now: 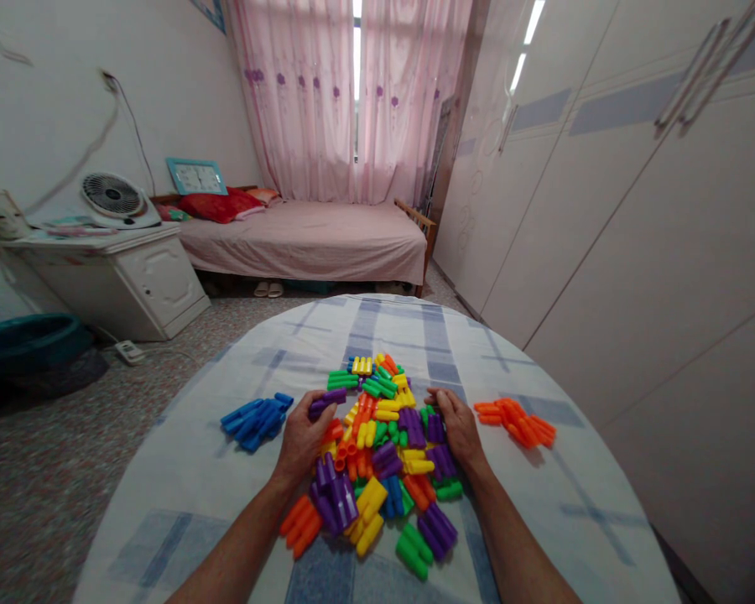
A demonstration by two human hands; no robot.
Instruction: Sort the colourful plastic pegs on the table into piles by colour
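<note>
The left hand (305, 434) is holding a purple tube block (335, 397) above the mixed pile (366, 436); the right hand (458, 426) is bending alongside (I can't tell its grip); picking-over seems underway, next probably needing loosened fingers; blue heap (256, 422) and orange heap (519, 423) are flanking.

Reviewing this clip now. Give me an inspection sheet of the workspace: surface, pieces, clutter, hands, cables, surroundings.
Surface: table with a blue-and-white patterned cloth.
Pieces: mixed-colour plastic pile in the middle; blue group to its left, orange group to its right.
Clutter: off the table, slippers by the bed; fan and small items on a white cabinet.
Hands: left hand holds a purple piece; right hand is at the pile's right edge, grip unclear.
Cables: cord on the wall; power strip on the floor.
Surroundings: pink curtains, wardrobe, teal tub.
</note>
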